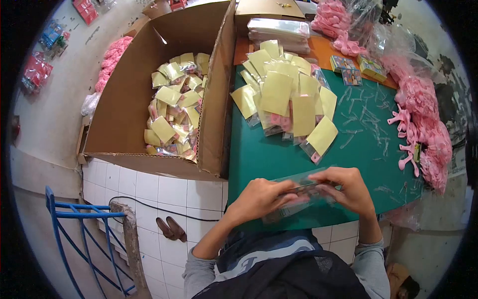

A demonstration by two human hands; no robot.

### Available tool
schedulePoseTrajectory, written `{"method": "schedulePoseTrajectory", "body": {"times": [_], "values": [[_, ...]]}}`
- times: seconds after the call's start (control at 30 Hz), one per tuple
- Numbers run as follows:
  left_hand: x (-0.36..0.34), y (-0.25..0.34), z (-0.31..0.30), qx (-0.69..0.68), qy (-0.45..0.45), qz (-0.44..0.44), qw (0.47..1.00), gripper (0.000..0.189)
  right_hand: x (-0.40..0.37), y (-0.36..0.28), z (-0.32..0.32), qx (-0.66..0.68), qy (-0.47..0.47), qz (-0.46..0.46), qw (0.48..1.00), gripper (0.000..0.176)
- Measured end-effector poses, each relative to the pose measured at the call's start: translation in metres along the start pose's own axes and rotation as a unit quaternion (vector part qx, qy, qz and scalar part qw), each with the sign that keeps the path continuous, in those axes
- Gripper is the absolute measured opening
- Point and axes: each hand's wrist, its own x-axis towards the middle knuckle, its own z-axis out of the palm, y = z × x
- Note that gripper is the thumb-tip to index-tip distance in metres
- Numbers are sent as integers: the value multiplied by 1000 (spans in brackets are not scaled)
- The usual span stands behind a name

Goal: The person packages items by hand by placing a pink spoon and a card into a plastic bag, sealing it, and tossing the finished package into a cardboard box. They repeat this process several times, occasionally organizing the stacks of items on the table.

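Note:
A clear plastic bag point(286, 212) is stretched between my hands over the near edge of the green table. My left hand point(261, 199) pinches its left part between thumb and fingers. At the other side, my right hand point(348, 189) is closed on the bag near its upper right end. A thin dark edge of something flat shows between the hands, too small to name. Just beyond them lies a heap of clear packets with pale yellow cards point(276, 92), some showing pink pieces underneath.
To the left stands a tall open cardboard box point(149, 104) holding many similar packets. Pink plastic pieces point(413, 99) lie along the table's right side. Small clear plastic pieces point(366, 119) are scattered on the green tabletop point(249, 159). Small card stacks point(371, 67) and clear bags point(279, 32) are behind.

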Motion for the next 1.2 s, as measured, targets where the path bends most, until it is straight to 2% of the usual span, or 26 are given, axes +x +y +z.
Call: {"method": "schedulePoseTrajectory", "body": {"times": [0.03, 0.07, 0.13, 0.17, 0.2, 0.23, 0.27, 0.3, 0.33, 0.4, 0.47, 0.57, 0.63, 0.67, 0.7, 0.73, 0.77, 0.8, 0.87, 0.97, 1.07, 1.1, 1.2], "values": [[-1, -4, -2, -11, -16, -14, 1000, 36, 0, -2, 2, 59, 23, 31, 997, 23], [-3, -7, -4, -21, -31, -28, 999, 29, -2, -4, -5, 38, 15, 33, 999, 23], [-4, -5, -10, -109, 24, -19, 994, 21, -7, -9, -45, -8, -3, 34, 999, 25], [-4, -4, -12, -154, 52, -13, 987, 18, -12, -3, -77, 13, -39, -15, 999, 17], [-4, -4, -13, -166, 49, -29, 985, 18, -13, 52, -109, 195, -91, -248, 945, 13], [-5, -5, -15, -177, 41, -46, 982, 18, -11, 92, -143, 259, -73, -259, 928, 13], [-5, -4, -16, -188, 29, -61, 980, 18, -4, 121, -176, 130, 58, -103, 984, 14], [-5, 1, -17, -200, 36, -74, 976, 19, 5, 151, -205, -83, 149, 41, 985, 15], [-3, 2, -18, -186, 49, -67, 979, 19, 5, 173, -226, -244, 182, 110, 946, 17], [-11, 6, -17, -160, 77, -71, 982, 19, 5, 202, -251, -383, 195, 173, 886, 19], [-18, 10, -13, -173, 98, -116, 973, 19, 10, 219, -261, -438, 185, 214, 853, 21], [-9, 8, -16, -163, 110, -120, 973, 19, 20, 226, -250, -496, 166, 228, 821, 25], [-2, 10, -23, -156, 99, -131, 974, 19, 29, 213, -227, -554, 169, 185, 794, 28], [-2, 11, -24, -155, 90, -139, 974, 19, 32, 195, -205, -561, 193, 116, 797, 29], [0, 10, -26, -155, 90, -129, 975, 19, 35, 171, -184, -483, 206, 16, 851, 31], [4, 7, -26, -158, 95, -117, 976, 20, 40, 137, -154, -329, 172, -60, 926, 32], [5, 6, -23, -164, 97, -109, 976, 20, 47, 90, -123, 14, 88, 13, 996, 28], [8, 5, -24, -161, 84, -118, 976, 20, 45, 75, -101, 171, 13, 27, 985, 25], [14, 6, -26, -154, 49, -139, 977, 20, 41, 35, -60, 253, -20, 87, 963, 22], [19, 0, -21, -177, 52, -98, 978, 21, 41, 14, -44, 263, -144, 128, 945, 19], [21, 0, -21, -196, 40, -75, 977, 22, 43, 17, -34, 145, -130, 45, 980, 17], [22, 1, -22, -187, 31, -78, 979, 22, 44, 12, -34, 93, -131, 47, 986, 17], [25, 3, -24, -170, 11, -85, 982, 22, 43, 6, -35, 166, -84, 103, 977, 18]]}}
